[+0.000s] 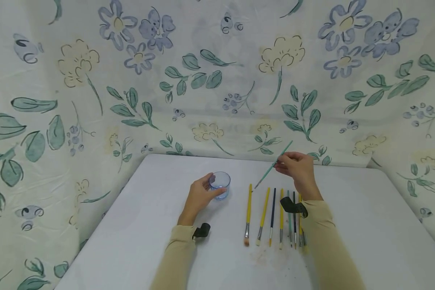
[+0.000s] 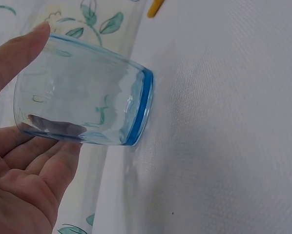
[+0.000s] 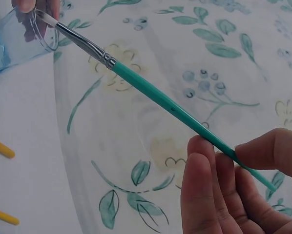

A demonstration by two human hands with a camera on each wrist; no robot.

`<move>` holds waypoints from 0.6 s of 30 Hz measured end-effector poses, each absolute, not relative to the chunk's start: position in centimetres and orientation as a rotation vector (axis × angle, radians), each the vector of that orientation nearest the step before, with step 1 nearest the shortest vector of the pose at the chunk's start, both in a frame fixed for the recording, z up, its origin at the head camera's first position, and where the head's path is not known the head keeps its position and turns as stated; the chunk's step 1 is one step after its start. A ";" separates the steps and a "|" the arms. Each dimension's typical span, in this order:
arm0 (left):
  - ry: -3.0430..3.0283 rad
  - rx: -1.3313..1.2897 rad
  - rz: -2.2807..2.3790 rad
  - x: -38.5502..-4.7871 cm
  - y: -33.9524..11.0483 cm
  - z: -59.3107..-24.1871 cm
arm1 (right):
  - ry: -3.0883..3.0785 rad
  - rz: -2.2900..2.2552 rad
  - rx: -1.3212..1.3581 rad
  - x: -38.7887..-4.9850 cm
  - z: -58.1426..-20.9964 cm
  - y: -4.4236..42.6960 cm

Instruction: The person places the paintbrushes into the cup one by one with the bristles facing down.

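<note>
A clear bluish glass (image 1: 221, 186) is gripped by the left hand (image 1: 198, 196), thumb on one side and fingers on the other; in the left wrist view the glass (image 2: 82, 92) has a darker blue base. The right hand (image 1: 298, 171) pinches a thin green paintbrush (image 1: 273, 164) between thumb and fingers, bristles slanting down and left. In the right wrist view the green brush (image 3: 160, 100) shows a silver ferrule and pale bristles. Its tip stands apart from the glass in the head view.
Several brushes lie in a row on the white table (image 1: 130, 225), among them a yellow brush (image 1: 249, 209) and a dark blue one (image 1: 273, 213). Small specks and a faint smudge mark the table below them. Floral cloth (image 1: 203, 108) hangs behind the table.
</note>
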State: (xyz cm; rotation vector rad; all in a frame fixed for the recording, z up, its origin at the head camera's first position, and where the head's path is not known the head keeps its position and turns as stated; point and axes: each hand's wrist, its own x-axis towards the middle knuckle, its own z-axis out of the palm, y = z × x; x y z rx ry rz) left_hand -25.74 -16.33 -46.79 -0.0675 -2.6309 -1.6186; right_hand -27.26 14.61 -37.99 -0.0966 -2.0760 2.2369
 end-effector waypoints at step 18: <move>-2.641 -0.074 -1.584 -25.8 -16.4 -46.7 | -1.945 2.214 0.002 -29.7 -37.6 8.0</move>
